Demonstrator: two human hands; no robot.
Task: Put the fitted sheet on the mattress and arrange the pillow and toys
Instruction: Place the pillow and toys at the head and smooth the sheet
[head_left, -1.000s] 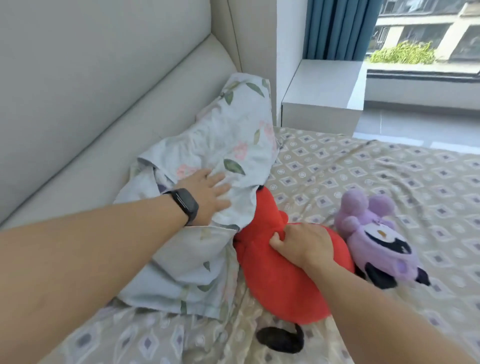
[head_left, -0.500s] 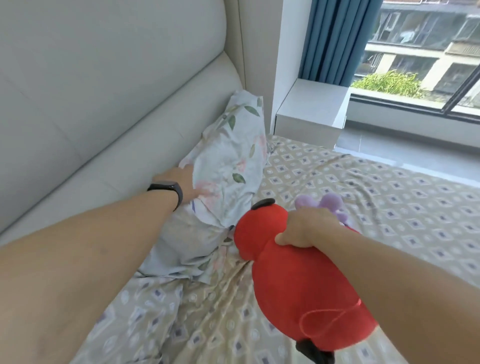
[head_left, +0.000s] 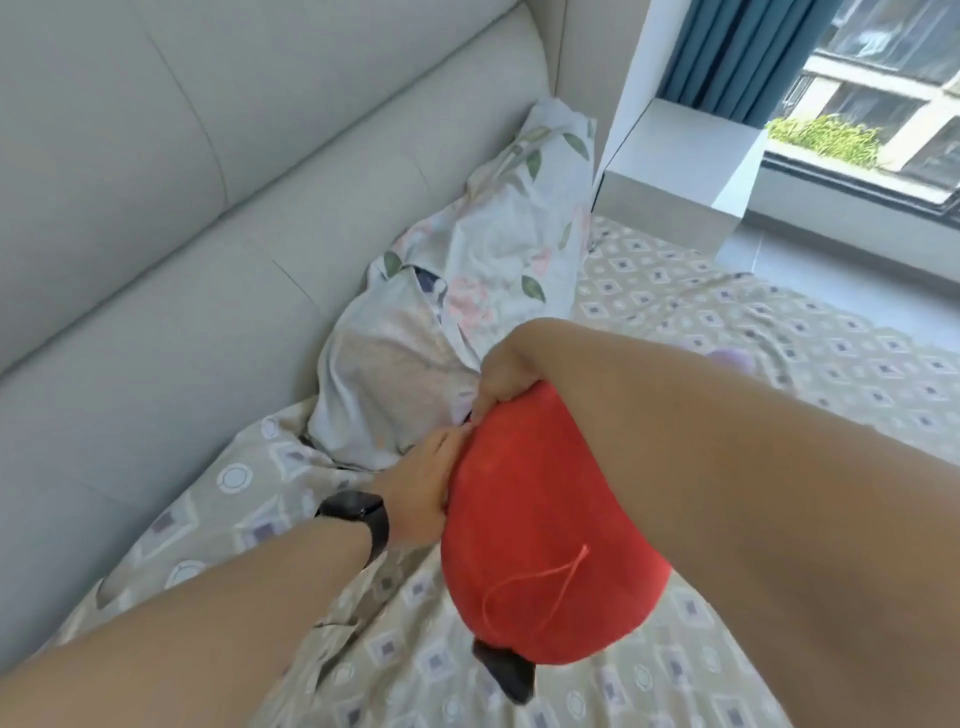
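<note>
The fitted sheet (head_left: 675, 322) covers the mattress across the frame's lower half. The pillow (head_left: 467, 291) leans against the headboard (head_left: 208, 208) at centre. The red toy (head_left: 540, 545), lifted at lower centre for repositioning, is gripped by the curled right hand (head_left: 498, 374). The left hand (head_left: 421, 493) touches its side; finger spread cannot be determined.

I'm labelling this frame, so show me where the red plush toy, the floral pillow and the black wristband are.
red plush toy (head_left: 540, 530), head view, middle of its red body.
floral pillow (head_left: 498, 249), head view, its upper floral part.
black wristband (head_left: 358, 512), head view, on its dark face.
</note>
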